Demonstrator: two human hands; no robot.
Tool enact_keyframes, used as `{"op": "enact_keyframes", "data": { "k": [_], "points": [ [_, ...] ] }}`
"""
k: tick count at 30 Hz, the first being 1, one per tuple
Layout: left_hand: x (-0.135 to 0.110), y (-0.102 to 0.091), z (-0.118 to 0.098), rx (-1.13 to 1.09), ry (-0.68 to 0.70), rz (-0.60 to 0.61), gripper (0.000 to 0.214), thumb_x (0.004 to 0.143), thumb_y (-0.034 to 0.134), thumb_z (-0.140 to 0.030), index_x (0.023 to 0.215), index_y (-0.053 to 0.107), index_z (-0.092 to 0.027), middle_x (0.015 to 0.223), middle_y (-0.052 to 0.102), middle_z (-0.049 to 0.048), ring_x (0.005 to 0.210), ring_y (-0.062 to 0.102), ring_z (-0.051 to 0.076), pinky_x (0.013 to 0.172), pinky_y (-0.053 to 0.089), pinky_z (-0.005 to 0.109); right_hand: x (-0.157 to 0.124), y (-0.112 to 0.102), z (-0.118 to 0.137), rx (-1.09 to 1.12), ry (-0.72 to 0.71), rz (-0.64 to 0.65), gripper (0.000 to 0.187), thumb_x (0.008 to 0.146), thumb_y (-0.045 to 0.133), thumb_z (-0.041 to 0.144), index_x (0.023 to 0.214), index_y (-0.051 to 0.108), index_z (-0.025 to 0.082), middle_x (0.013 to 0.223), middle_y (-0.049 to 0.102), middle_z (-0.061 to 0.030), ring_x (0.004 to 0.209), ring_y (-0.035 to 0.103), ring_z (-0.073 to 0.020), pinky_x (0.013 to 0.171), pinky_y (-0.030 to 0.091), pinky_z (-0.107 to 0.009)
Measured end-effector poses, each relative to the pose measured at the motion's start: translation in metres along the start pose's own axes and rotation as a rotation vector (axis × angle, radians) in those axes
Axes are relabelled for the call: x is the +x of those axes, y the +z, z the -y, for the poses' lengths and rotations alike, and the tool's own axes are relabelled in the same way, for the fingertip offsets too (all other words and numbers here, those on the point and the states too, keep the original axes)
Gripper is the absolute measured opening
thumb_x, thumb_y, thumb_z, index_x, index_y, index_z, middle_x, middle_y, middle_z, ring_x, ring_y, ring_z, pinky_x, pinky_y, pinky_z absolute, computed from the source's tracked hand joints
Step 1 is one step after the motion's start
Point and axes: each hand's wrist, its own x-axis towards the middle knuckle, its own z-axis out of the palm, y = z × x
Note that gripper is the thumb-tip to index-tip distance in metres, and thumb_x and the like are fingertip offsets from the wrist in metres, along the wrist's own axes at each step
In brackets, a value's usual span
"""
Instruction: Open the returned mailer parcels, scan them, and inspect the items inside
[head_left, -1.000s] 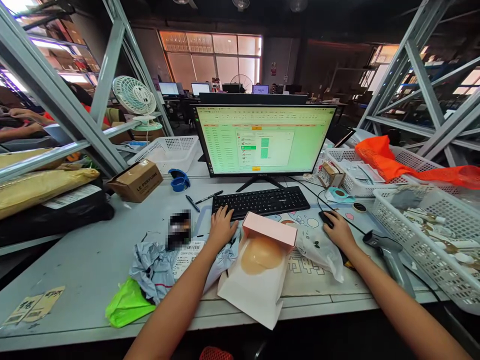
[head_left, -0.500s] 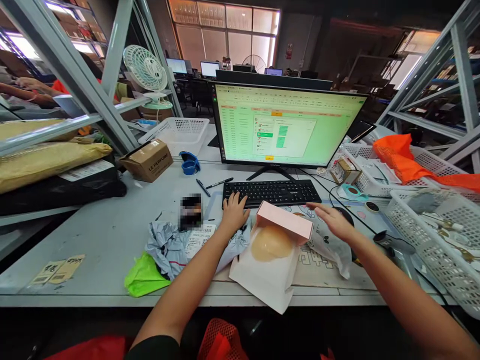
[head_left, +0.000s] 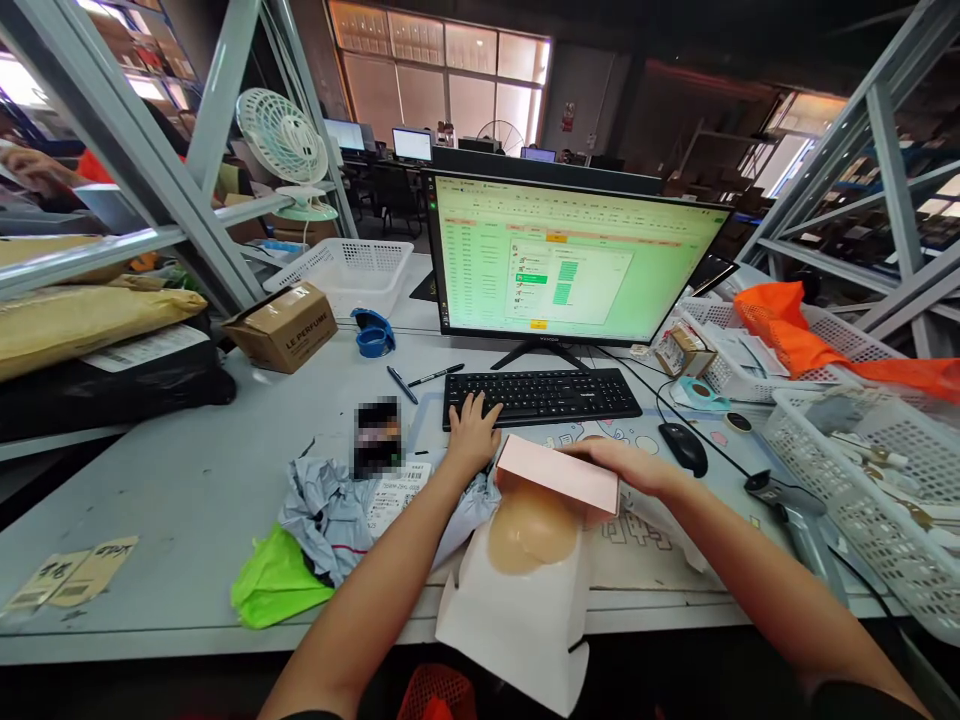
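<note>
My left hand (head_left: pixel 474 437) rests on the lower left of the black keyboard (head_left: pixel 555 393), fingers spread over the keys. A pink box (head_left: pixel 559 476) stands in front of the keyboard, its white inner flap (head_left: pixel 517 630) open and hanging over the table's front edge. Inside lies a smooth, rounded beige piece (head_left: pixel 532 530). My right hand (head_left: pixel 626 465) holds the box at its far right edge; its fingertips are partly hidden behind the box. Left of the box lie a crumpled grey mailing bag (head_left: pixel 326 510) with a white label (head_left: pixel 397 498) and a bright green bag (head_left: pixel 274 580).
Behind the keyboard stands a monitor (head_left: pixel 570 260). To the right are a mouse (head_left: pixel 682 448), a barcode scanner (head_left: pixel 795 510) and white baskets (head_left: pixel 847 480). A carton (head_left: pixel 283 328), a blue lid (head_left: pixel 373 335), pens (head_left: pixel 435 374) and parcels (head_left: pixel 112 365) lie on the left.
My right hand has come leftward from beside the mouse onto the pink box. The box sits closer to me, its flap further past the edge. My left hand stays on the keyboard.
</note>
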Motion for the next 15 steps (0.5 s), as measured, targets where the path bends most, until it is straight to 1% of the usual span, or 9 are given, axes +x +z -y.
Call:
{"op": "enact_keyframes", "data": {
  "k": [1, 2, 3, 5, 6, 7, 9, 12, 15],
  "points": [
    [0.0, 0.0, 0.0, -0.002, -0.005, -0.006, 0.054, 0.094, 0.055, -0.028, 0.148, 0.055, -0.024, 0.163, 0.039, 0.0163, 0.153, 0.03, 0.039, 0.12, 0.028, 0.068, 0.014, -0.003, -0.007, -0.065, 0.007, -0.085, 0.065, 0.107, 0.02, 0.055, 0.139, 0.064, 0.018, 0.13, 0.071, -0.0127, 0.116, 0.069, -0.0257, 0.1, 0.055, -0.044],
    [-0.001, -0.001, 0.001, -0.003, -0.011, -0.012, 0.055, 0.094, 0.055, -0.029, 0.148, 0.054, -0.021, 0.163, 0.039, 0.0176, 0.153, 0.03, 0.039, 0.12, 0.028, 0.067, 0.029, -0.005, -0.015, -0.155, 0.02, -0.182, 0.066, 0.108, 0.014, 0.048, 0.135, 0.066, 0.016, 0.123, 0.073, -0.014, 0.11, 0.071, -0.0247, 0.095, 0.057, -0.043],
    [-0.001, -0.001, 0.002, -0.005, -0.019, -0.019, 0.056, 0.094, 0.056, -0.03, 0.148, 0.054, -0.019, 0.162, 0.04, 0.0188, 0.153, 0.031, 0.039, 0.121, 0.028, 0.066, 0.047, -0.005, -0.022, -0.257, 0.036, -0.272, 0.064, 0.108, 0.016, 0.043, 0.131, 0.068, 0.014, 0.118, 0.074, -0.015, 0.106, 0.072, -0.0246, 0.094, 0.057, -0.043],
    [-0.002, -0.002, 0.003, -0.008, -0.036, -0.031, 0.058, 0.093, 0.056, -0.032, 0.148, 0.053, -0.014, 0.161, 0.041, 0.0204, 0.152, 0.032, 0.039, 0.122, 0.028, 0.064, 0.082, 0.001, -0.035, -0.439, 0.046, -0.377, 0.048, 0.104, 0.034, 0.035, 0.125, 0.071, 0.013, 0.121, 0.073, -0.0164, 0.113, 0.069, -0.0262, 0.101, 0.053, -0.045],
    [-0.003, -0.002, 0.004, -0.008, -0.043, -0.036, 0.059, 0.093, 0.057, -0.033, 0.148, 0.052, -0.012, 0.16, 0.042, 0.0209, 0.152, 0.033, 0.039, 0.122, 0.028, 0.063, 0.098, 0.007, -0.041, -0.492, 0.033, -0.395, 0.04, 0.1, 0.045, 0.031, 0.124, 0.072, 0.013, 0.126, 0.07, -0.0169, 0.12, 0.065, -0.0275, 0.107, 0.049, -0.046],
    [-0.003, -0.002, 0.005, -0.009, -0.048, -0.039, 0.06, 0.093, 0.057, -0.034, 0.148, 0.052, -0.011, 0.16, 0.042, 0.021, 0.151, 0.034, 0.038, 0.123, 0.028, 0.062, 0.111, 0.014, -0.045, -0.527, 0.015, -0.4, 0.038, 0.097, 0.053, 0.028, 0.127, 0.071, 0.013, 0.134, 0.066, -0.0173, 0.127, 0.06, -0.0287, 0.112, 0.044, -0.047],
    [-0.003, -0.001, 0.007, -0.01, -0.053, -0.045, 0.061, 0.093, 0.057, -0.036, 0.148, 0.052, -0.011, 0.159, 0.043, 0.0205, 0.151, 0.035, 0.037, 0.123, 0.029, 0.06, 0.13, 0.028, -0.052, -0.603, -0.011, -0.41, 0.043, 0.093, 0.06, 0.024, 0.135, 0.066, 0.015, 0.145, 0.057, -0.0177, 0.138, 0.05, -0.0307, 0.117, 0.037, -0.05],
    [-0.002, 0.001, 0.008, -0.013, -0.054, -0.049, 0.06, 0.093, 0.057, -0.036, 0.147, 0.052, -0.012, 0.159, 0.044, 0.0191, 0.151, 0.034, 0.036, 0.123, 0.029, 0.059, 0.141, 0.043, -0.06, -0.693, -0.019, -0.428, 0.043, 0.095, 0.061, 0.029, 0.136, 0.065, 0.017, 0.152, 0.05, -0.0188, 0.144, 0.042, -0.0342, 0.115, 0.034, -0.055],
    [-0.003, 0.001, 0.008, -0.019, -0.053, -0.048, 0.059, 0.093, 0.057, -0.037, 0.147, 0.052, -0.013, 0.16, 0.043, 0.0188, 0.151, 0.034, 0.037, 0.123, 0.028, 0.059, 0.144, 0.048, -0.066, -0.749, -0.023, -0.443, 0.038, 0.097, 0.06, 0.034, 0.13, 0.069, 0.018, 0.155, 0.048, -0.0174, 0.147, 0.036, -0.0351, 0.115, 0.032, -0.055]
  ]
}}
